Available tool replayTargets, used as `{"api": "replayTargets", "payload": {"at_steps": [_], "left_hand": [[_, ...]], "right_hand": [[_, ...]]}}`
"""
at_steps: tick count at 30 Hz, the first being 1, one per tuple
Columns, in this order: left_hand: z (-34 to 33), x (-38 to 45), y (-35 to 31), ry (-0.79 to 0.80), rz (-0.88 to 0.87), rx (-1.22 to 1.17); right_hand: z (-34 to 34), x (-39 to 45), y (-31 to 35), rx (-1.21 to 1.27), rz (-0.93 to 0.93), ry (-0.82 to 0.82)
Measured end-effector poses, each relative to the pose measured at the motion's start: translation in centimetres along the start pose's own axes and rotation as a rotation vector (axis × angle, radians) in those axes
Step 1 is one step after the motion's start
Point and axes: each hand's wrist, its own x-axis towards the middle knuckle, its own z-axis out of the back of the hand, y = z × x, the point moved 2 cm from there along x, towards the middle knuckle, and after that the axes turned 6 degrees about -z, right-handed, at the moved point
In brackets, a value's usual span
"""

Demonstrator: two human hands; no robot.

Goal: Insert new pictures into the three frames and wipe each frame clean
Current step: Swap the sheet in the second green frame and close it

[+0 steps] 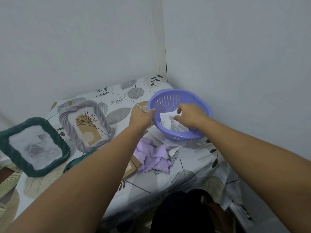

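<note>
Left hand (143,117) steadies the basket (204,106) rim while right hand (188,116) pinches a thin, floppy picture (168,117), probably best held by its edge.

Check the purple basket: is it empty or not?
Not empty. White paper sheets lie inside the purple basket, and the right hand pinches one.

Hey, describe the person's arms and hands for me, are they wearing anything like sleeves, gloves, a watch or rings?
Both forearms are bare up to the picture's edge, with no sleeves showing. The left hand and the right hand have no gloves, and no watch or bracelet shows at either wrist. No rings can be made out, though most of the fingers are hidden or small.
</note>
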Motion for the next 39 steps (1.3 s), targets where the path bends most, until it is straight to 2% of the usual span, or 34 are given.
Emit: {"api": "replayTargets", "payload": {"at_steps": [3, 10, 18, 31, 34, 37, 39], "left_hand": [[-1.0, 0.0, -0.2, 0.099, 0.054, 0.012], [-1.3, -0.1, 0.0, 0.099, 0.032, 0.044], [-1.1, -0.1, 0.0, 0.152, 0.046, 0.046], [-1.1, -0.6, 0.0, 0.126, 0.051, -0.007], [-1.0, -1.1, -0.5, 0.111, 0.021, 0.028], [-0.7, -1.9, -1.2, -0.017, -0.091, 0.164], [0.0, -2.4, -2.0, -0.114, -0.176, 0.146]], "right_hand": [[-0.6, 0.3, -0.5, -0.034, -0.07, 0.063], [-2.1, 1.6, -0.9, -0.134, -0.175, 0.165], [-2.7, 2.6, -0.7, -0.135, -0.263, 0.218], [-1.4, 2.3, -0.9, 0.106, -0.097, 0.063], [-0.7, 1.8, -0.4, 0.168, -0.069, -0.024], [0.1, 1.1, 0.6, 0.173, -0.016, -0.167], [0.4, 0.6, 1.6, 0.149, 0.032, -0.225]]}}
